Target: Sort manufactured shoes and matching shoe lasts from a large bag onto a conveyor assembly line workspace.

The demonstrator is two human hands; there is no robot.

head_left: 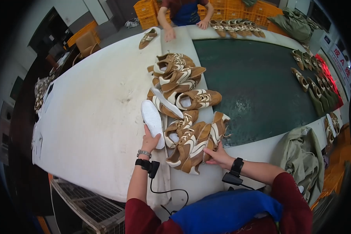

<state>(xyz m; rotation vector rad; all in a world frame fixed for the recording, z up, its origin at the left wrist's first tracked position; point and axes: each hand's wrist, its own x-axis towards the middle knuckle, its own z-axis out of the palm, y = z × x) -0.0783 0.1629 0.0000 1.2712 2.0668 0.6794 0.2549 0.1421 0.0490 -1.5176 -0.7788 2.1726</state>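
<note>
My left hand [149, 140] grips the heel end of a white insole [152, 117], thumb on top, and holds it over the pale table at the left of the shoe pile. With its thumb and fingers, my right hand [219, 156] grips a tan sneaker [218, 126] with cream stripes at the pile's near right side; part of the grip is hidden. Beside it lie other tan sneakers [186, 146], some tipped on their sides. A second white insole [167, 103] rests slantwise across the pile. One more sneaker [199, 100] points right, its opening facing left.
Across the table, a person's hands [170, 34] rest near a lone sneaker [148, 38]. A dark green belt [253, 85] runs at the right, with rows of shoes [238, 28] beyond it. Grey-green cloth [302, 160] lies at the near right; a wire rack [87, 206] stands below left.
</note>
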